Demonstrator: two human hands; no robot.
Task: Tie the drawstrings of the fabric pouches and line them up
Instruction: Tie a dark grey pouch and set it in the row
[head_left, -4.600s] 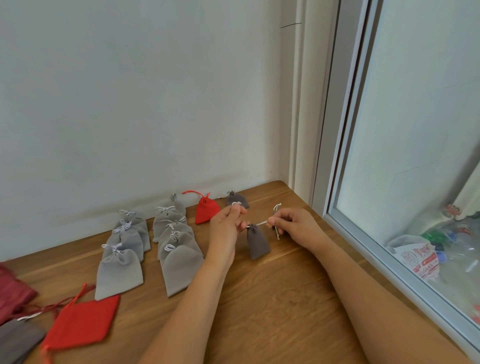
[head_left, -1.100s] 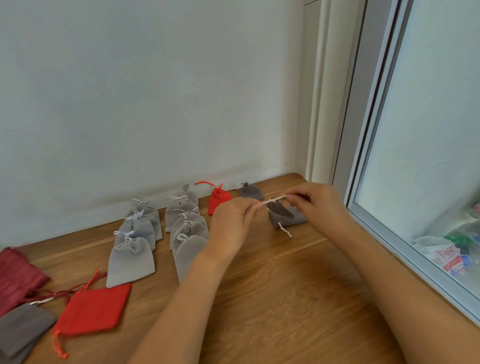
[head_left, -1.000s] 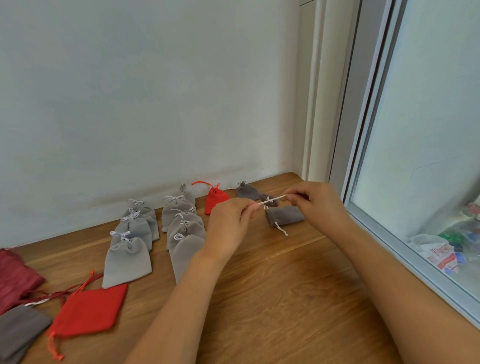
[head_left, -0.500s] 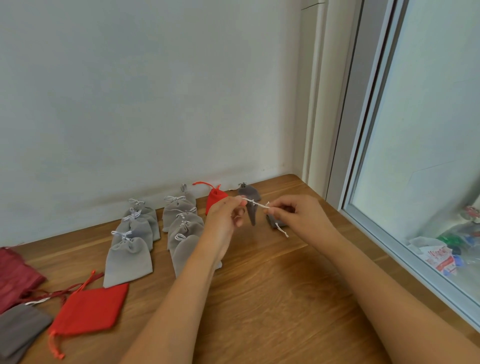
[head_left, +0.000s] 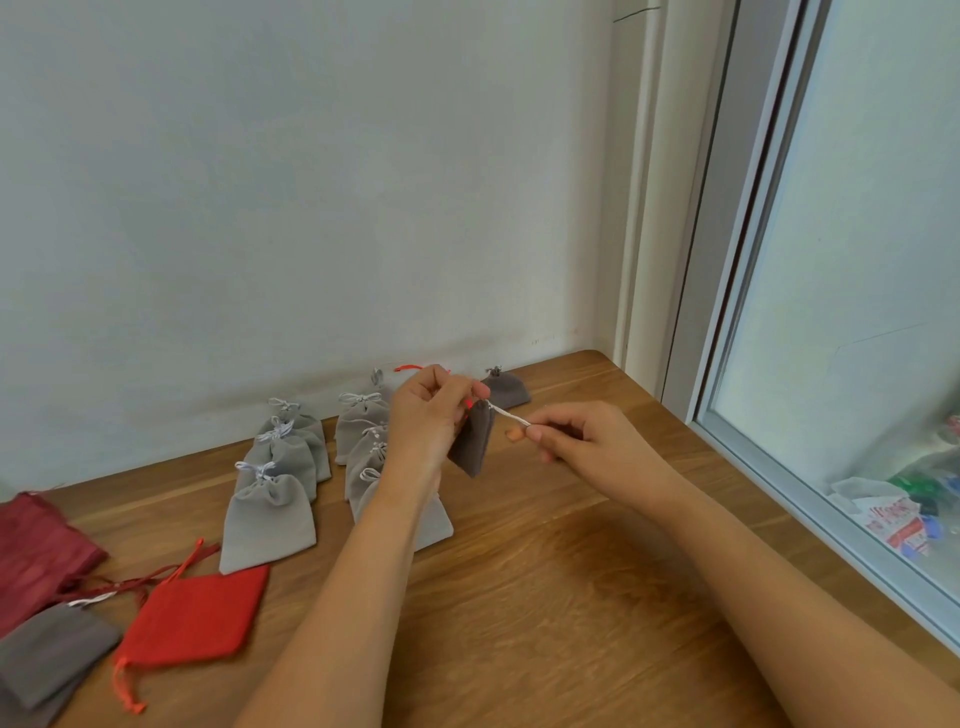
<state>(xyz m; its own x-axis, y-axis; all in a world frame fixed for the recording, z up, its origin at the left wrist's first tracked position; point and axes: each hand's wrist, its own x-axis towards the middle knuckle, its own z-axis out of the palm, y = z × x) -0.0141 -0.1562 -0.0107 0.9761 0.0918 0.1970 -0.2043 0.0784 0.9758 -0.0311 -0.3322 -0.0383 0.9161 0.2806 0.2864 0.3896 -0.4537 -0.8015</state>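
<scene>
The left hand (head_left: 428, 415) covers most of the red pouch (head_left: 410, 367) at the desk's far edge, so only its cord loop and a sliver of cloth show. The left forearm crosses the nearest light grey pouch (head_left: 437, 524) and hides much of it. The neck of the dark grey pouch (head_left: 472, 441) sits behind the left fingers, probably pinched by its cord. The white drawstring (head_left: 509, 414) ends inside the right hand (head_left: 582, 441). The picture's left edge cuts the maroon pouch (head_left: 36, 545), and the bottom-left corner cuts the grey-brown pouches (head_left: 52, 654). The packets (head_left: 898, 514) behind the window glass are blurred.
</scene>
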